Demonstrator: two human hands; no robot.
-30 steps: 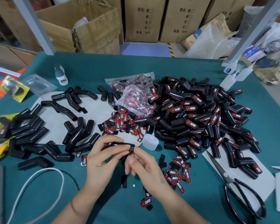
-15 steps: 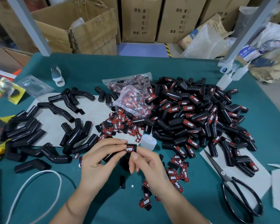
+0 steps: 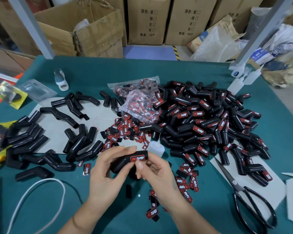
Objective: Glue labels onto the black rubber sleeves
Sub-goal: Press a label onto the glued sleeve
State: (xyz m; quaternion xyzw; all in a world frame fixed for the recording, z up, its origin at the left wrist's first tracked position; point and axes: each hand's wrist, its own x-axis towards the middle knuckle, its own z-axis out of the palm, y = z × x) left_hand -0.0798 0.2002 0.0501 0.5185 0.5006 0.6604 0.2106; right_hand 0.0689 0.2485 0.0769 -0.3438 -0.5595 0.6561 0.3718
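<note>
Though big labelled pile (image 3: pixel 210 122) done, left grip (image 3: pixel 108 168) and right grip (image 3: pixel 152 169) clamped on labelled sleeve (image 3: pixel 125 162); bare sleeves (image 3: pixel 41 141) left.

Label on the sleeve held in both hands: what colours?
Black label with red border, red and white lettering, on the black sleeve; head view shows it.

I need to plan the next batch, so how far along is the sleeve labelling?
Done: the large pile of labelled sleeves on the right, the bigger share. In hand: the left hand grips a sleeve with its label on, the right hand at that label's edge. Left: the smaller group of bare sleeves on the left; loose labels remain.
</note>
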